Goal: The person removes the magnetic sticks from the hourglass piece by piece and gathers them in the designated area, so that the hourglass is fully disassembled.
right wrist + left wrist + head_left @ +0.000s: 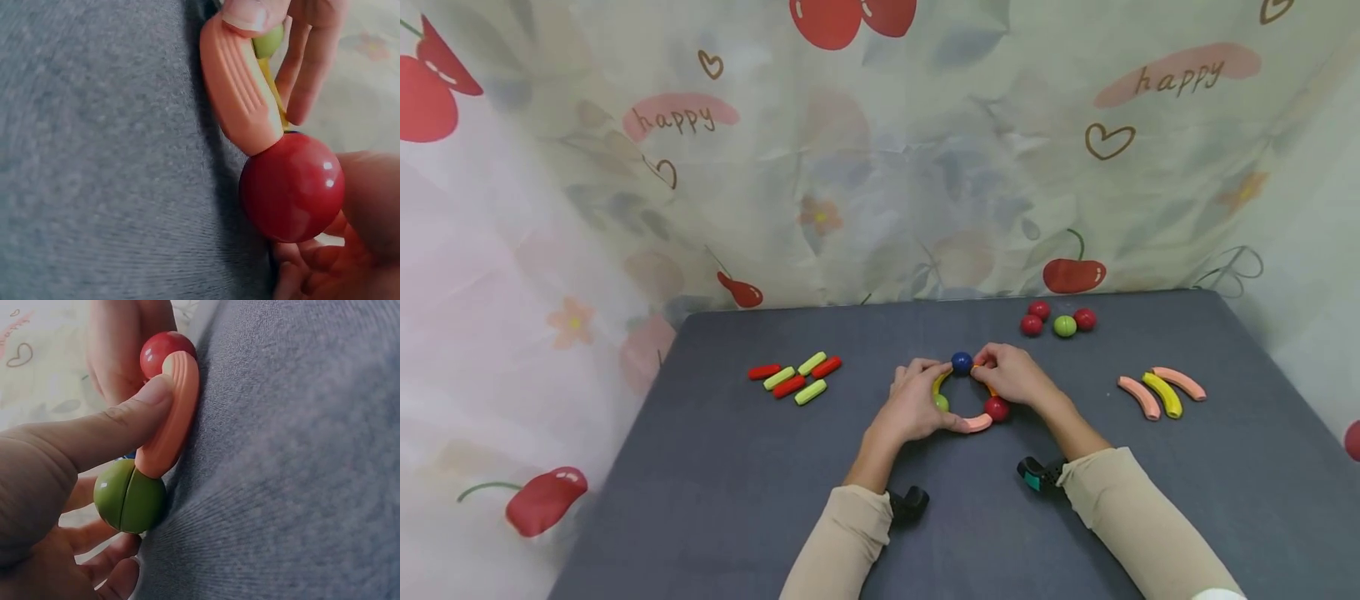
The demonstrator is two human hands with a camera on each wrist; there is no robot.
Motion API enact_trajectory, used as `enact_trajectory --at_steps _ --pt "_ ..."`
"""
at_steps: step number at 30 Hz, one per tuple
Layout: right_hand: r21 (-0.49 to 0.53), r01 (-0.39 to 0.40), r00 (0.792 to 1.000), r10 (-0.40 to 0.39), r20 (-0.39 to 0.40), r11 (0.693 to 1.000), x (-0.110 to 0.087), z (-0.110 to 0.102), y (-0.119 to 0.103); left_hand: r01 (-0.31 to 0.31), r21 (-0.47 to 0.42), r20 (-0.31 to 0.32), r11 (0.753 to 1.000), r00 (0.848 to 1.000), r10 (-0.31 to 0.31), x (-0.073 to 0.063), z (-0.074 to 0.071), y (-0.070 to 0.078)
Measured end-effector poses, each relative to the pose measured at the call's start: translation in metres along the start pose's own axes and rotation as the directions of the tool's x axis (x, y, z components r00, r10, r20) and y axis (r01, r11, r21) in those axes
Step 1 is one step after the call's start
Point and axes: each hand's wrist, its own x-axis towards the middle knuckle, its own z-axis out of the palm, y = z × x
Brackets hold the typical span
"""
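A ring of balls joined by curved sticks lies on the dark grey table. In it are a blue ball [962, 362], a green ball [130, 496], a red ball [292, 187], a pink curved stick [172, 419] and a yellow curved stick [938, 382]. My left hand [917, 403] spans the ring's left side, thumb on the pink stick and fingertips by the yellow stick near the blue ball. On the opposite side, my right hand [1013, 375] pinches an orange curved stick [991, 389] close to the blue ball; its fingers partly hide that stick.
Several short red and light green sticks [789, 386] lie left of the ring. Red balls [1032, 325] and one green ball [1064, 326] sit at the back edge. Pink curved sticks [1138, 398] flank a yellow one [1162, 395] at right. Patterned cloth [880, 167] hangs behind the table.
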Motion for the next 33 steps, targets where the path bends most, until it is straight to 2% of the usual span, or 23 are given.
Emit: enact_trajectory --at_steps 3,7,11,13,17,23,28,33 --pt "0.01 -0.016 0.999 0.016 0.033 1.0 -0.002 -0.004 -0.002 0.011 -0.005 0.005 1.0 1.0 -0.011 -0.001 -0.002 0.0" --pt "0.063 -0.079 0.992 0.072 0.103 0.995 -0.011 -0.016 -0.003 0.019 -0.015 0.016 1.0 1.0 -0.019 -0.002 -0.002 0.003" --pt "0.083 -0.089 0.988 0.078 0.133 0.993 -0.019 -0.024 -0.003 0.031 -0.01 0.022 0.999 0.999 -0.031 -0.002 -0.002 0.002" --pt "0.073 -0.067 0.992 0.059 0.116 0.995 -0.022 -0.024 -0.003 0.037 -0.012 0.026 0.999 0.999 -0.037 -0.002 -0.002 0.001" --pt "0.027 -0.034 0.999 0.033 0.027 0.999 -0.026 -0.019 -0.005 0.04 -0.022 0.031 0.999 0.999 -0.04 -0.002 -0.002 0.0" --pt "-0.034 0.002 0.995 -0.005 -0.099 0.999 -0.034 -0.015 -0.005 0.029 -0.034 0.045 0.999 0.999 -0.027 -0.003 -0.001 0.0" --pt "-0.092 -0.027 0.99 0.013 -0.143 0.995 -0.048 -0.036 0.01 0.026 -0.084 0.063 0.996 0.998 -0.02 -0.003 -0.005 -0.003" --pt "-0.172 -0.073 0.989 0.049 -0.137 0.982 -0.073 -0.062 0.04 0.039 -0.114 0.072 0.993 0.997 -0.031 -0.002 -0.009 -0.007"
